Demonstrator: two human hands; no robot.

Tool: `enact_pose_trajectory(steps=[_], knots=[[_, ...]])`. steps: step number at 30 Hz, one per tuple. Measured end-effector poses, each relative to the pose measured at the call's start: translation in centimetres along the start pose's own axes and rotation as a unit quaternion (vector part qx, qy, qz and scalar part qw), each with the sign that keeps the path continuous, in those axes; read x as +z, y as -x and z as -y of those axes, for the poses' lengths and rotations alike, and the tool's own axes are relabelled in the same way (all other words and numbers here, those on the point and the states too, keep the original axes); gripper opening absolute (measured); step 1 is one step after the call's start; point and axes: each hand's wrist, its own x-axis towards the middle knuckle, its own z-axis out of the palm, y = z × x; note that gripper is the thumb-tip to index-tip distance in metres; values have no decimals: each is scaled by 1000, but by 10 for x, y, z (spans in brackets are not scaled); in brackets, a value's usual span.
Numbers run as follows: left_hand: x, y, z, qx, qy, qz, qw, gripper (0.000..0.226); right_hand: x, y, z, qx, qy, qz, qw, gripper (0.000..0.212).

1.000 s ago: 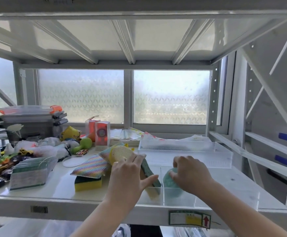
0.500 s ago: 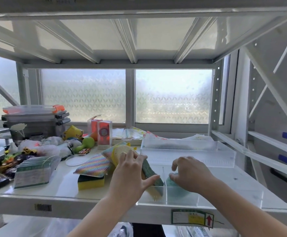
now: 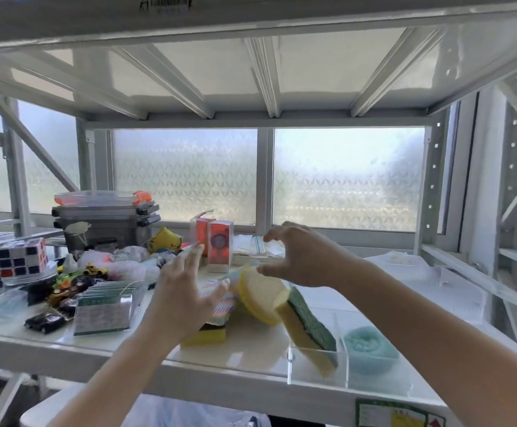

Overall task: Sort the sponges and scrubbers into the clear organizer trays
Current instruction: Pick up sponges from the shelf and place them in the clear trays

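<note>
Both hands hovered spread and holding nothing, left hand (image 3: 186, 298) and right hand (image 3: 301, 257), above a round yellow scrubber (image 3: 261, 295) on the shelf (image 3: 251, 349).

A storage corner: white metal shelving (image 3: 251, 375) before a frosted window (image 3: 348, 180), cluttered with toys (image 3: 75, 282) and boxes (image 3: 106, 223).

The left hand (image 3: 186, 298) is motion-blurred, its fingers (image 3: 194, 257) smeared, and it hides most of the striped cloth (image 3: 224, 303) and part of the yellow sponge (image 3: 204, 335) at mid-frame. The right hand (image 3: 301, 257) covers the round scrubber's (image 3: 263, 292) upper edge. The label (image 3: 398, 414) at lower right is cut off by the frame's bottom edge.
</note>
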Motion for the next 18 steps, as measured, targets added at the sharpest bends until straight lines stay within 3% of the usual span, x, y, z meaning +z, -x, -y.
enact_pose_trajectory(steps=[5,9,14,18], knots=[[12,0,26,-73,-7,98,992,107,28,-34,20,36,56,154,986,86],[26,4,33,-81,5,122,989,115,49,-44,23,54,136,255,956,95],[31,3,34,-76,-1,130,989,106,57,-47,17,67,131,278,949,106],[32,3,36,-82,-2,116,990,101,61,-48,18,78,126,268,952,99]])
